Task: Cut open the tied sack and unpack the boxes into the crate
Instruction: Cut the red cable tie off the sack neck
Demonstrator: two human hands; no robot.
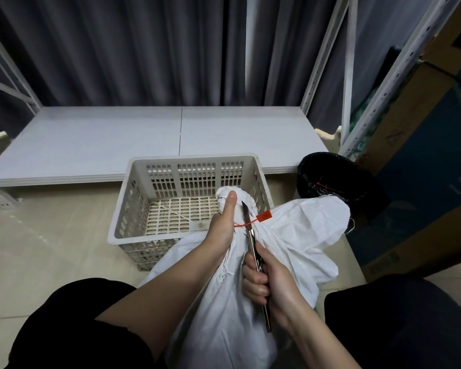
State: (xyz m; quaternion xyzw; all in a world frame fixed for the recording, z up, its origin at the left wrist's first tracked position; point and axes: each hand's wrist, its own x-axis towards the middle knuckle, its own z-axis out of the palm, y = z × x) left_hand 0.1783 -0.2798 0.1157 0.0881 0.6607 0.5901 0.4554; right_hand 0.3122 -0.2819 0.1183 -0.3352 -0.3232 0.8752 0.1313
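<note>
A white sack (250,302) is held upright between two dark knees, at 6 o'clock. A thin metal knife (254,251) is gripped by the right hand (266,283), with the fingers curled tight round the handle. The blade is pointed up toward 12 o'clock and is touching a red tie (246,223) pulled round the neck of the sack. A red tag (264,217) is seen on that tie, just right of the blade. The bunched top of the sack is squeezed by the left hand (222,222), thumb up. Just behind, at 11 o'clock, a pale crate (133,198) with holes is set on the floor (51,235). A black bin (330,177) is seen at 2 o'clock. Farther back, a low white shelf (104,139) and grey curtains (117,49) are seen.
</note>
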